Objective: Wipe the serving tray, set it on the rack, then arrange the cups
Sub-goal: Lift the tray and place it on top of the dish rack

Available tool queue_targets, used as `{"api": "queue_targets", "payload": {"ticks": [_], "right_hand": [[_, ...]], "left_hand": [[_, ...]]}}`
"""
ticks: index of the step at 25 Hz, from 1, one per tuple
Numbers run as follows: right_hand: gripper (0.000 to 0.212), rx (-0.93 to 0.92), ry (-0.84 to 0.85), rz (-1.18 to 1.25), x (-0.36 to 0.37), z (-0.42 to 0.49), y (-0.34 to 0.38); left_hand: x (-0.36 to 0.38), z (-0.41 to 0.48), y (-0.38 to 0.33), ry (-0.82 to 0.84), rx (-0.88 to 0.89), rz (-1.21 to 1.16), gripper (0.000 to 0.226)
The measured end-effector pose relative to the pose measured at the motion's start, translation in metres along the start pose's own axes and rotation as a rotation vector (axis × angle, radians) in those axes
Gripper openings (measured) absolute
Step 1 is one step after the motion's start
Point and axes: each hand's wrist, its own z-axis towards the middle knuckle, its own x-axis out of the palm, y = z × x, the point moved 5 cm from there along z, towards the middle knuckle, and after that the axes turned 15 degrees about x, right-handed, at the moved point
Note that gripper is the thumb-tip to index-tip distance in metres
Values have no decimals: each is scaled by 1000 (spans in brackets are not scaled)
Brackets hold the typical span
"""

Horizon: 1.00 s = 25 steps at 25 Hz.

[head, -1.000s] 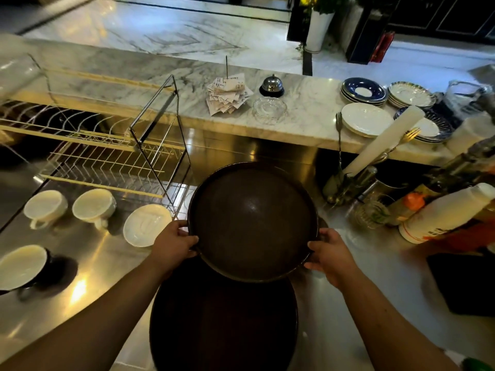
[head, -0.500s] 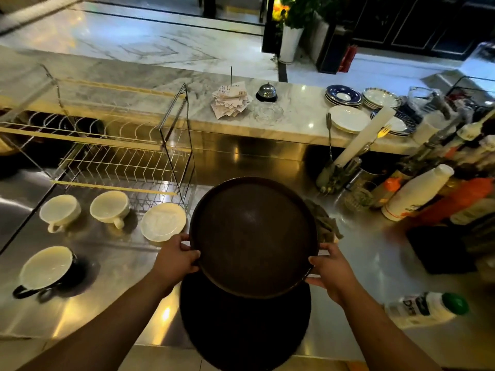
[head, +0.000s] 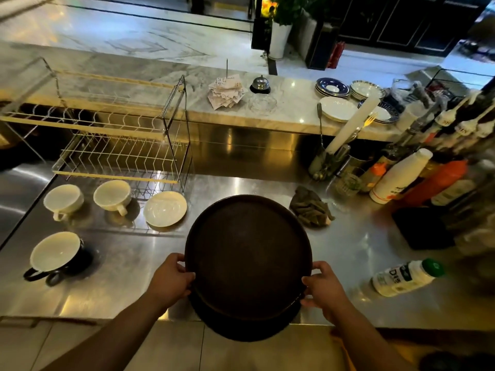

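Note:
I hold a round dark brown serving tray (head: 247, 253) by its two sides, raised over the steel counter's front edge. My left hand (head: 171, 279) grips its left rim and my right hand (head: 322, 286) its right rim. A second dark tray (head: 241, 329) lies beneath it, mostly hidden. The wire dish rack (head: 120, 145) stands at the back left. In front of it sit two white cups (head: 63, 200) (head: 112, 195), a white saucer (head: 165, 208) and a black cup with white inside (head: 55, 254). A crumpled grey-green cloth (head: 310, 207) lies right of the tray.
Bottles (head: 399, 175) and a cutlery holder (head: 328, 162) crowd the right side; a white bottle with a green cap (head: 407, 277) lies on its side at the front right. On the marble ledge behind are stacked plates (head: 337, 108), a bell (head: 260, 84) and paper slips (head: 226, 91).
The view has pulled back and tilted, so the tray now sits nearer the counter's front edge. Both hands have kept their grip on its rim.

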Motion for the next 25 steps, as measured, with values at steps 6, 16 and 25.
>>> {"api": "queue_targets", "payload": {"ticks": [6,16,25], "right_hand": [[34,-5,-6,-90,0,15,-31],[23,-133,-74,-186,7,20,-49],[22,157,49,-146,32,8,-79]], "left_hand": [[22,-25,28,-29,-47,103,37],[31,-37,31,-59,12,270,44],[50,-67,41,-14,-150,191,40]]}}
